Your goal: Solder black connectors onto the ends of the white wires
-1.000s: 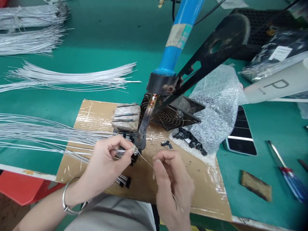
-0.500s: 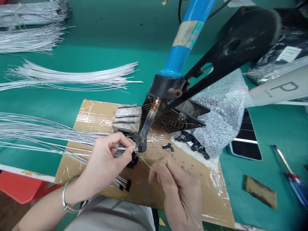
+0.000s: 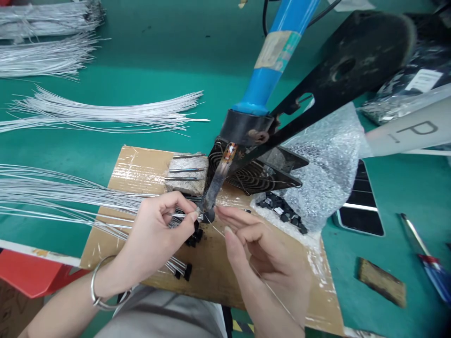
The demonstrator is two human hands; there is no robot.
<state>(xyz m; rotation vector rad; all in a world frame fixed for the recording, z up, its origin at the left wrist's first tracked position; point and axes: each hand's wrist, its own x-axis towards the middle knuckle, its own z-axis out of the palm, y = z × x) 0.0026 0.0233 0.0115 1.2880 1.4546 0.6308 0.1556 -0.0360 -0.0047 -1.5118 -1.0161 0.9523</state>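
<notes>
1. Head view: your left hand (image 3: 160, 234) pinched a wire (image 3: 201, 217) between thumb and forefinger, its end just beside the soldering iron's (image 3: 255, 89) tip, probably for fine control.
2. Your right hand (image 3: 269, 263) was half open, a thin strand (image 3: 216, 229) running along it toward that tip; whether the fingers gripped it, you could not tell.
3. A black bracket (image 3: 338, 70) held the iron tip-down, apparently to free both hands. A fan (image 3: 252, 173) sat behind, perhaps against fumes.
4. Cardboard (image 3: 127, 173) lay beneath, likely shielding the green counter (image 3: 148, 56); loose wires (image 3: 70, 190) ran in from your left, seemingly within reach.
5. A large "P" marked the white tube (image 3: 416, 131) at right; the label (image 3: 423, 80) on a plastic bag was too small to read.
</notes>
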